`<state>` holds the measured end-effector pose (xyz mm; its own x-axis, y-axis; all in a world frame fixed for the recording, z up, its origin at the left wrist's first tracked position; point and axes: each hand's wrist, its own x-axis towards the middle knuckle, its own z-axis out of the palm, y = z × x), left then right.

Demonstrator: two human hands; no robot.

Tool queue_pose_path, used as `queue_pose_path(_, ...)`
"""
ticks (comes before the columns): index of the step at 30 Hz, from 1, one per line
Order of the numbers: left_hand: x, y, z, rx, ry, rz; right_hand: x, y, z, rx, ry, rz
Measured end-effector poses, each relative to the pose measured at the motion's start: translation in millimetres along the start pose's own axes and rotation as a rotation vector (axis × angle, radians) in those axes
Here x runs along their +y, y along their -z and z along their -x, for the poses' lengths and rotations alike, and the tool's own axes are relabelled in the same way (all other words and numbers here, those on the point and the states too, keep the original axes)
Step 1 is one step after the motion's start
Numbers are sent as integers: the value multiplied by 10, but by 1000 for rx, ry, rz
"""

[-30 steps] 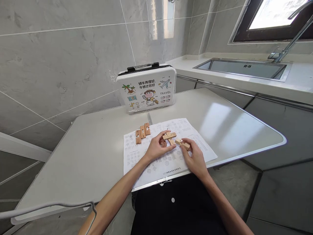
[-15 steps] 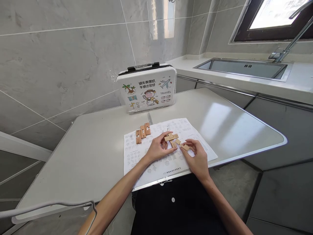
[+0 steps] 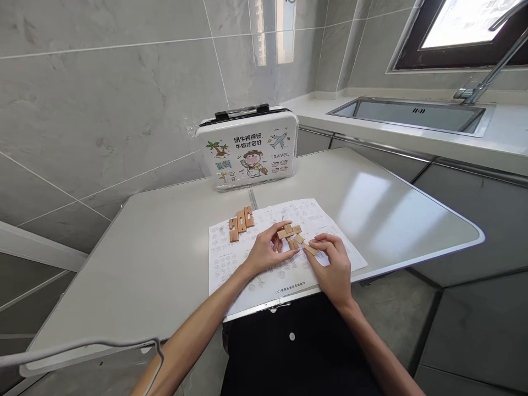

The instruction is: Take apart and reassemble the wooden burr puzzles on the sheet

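Note:
My left hand (image 3: 266, 252) pinches a small cluster of joined wooden puzzle pieces (image 3: 289, 233) just above a printed instruction sheet (image 3: 264, 272). My right hand (image 3: 332, 263) grips a single notched wooden piece (image 3: 310, 248) and holds its end against the cluster. Three more notched wooden pieces (image 3: 241, 222) lie side by side on the sheet's far left corner, apart from both hands.
The sheet lies on a white folding table (image 3: 157, 264). A white cartoon-printed tin case (image 3: 249, 148) stands at the table's far edge against the tiled wall. A steel sink (image 3: 408, 114) with a tap (image 3: 490, 71) is on the counter at right. A wire frame (image 3: 82, 352) sits at lower left.
My right hand has brought its single piece leftward up to the cluster in my left hand. The cluster has turned slightly. The three loose pieces have not moved.

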<state>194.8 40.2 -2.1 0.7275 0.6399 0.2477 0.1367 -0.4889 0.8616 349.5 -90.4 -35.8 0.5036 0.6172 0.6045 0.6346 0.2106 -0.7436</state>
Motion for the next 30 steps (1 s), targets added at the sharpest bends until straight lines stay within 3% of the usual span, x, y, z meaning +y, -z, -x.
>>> queue_pose_path(10, 4, -11, 7, 4, -28, -6, -48, -8, 12, -27, 41, 24)
queue_pose_path(30, 24, -8, 8, 7, -43, 19, -60, 5, 26, 54, 88, 14)
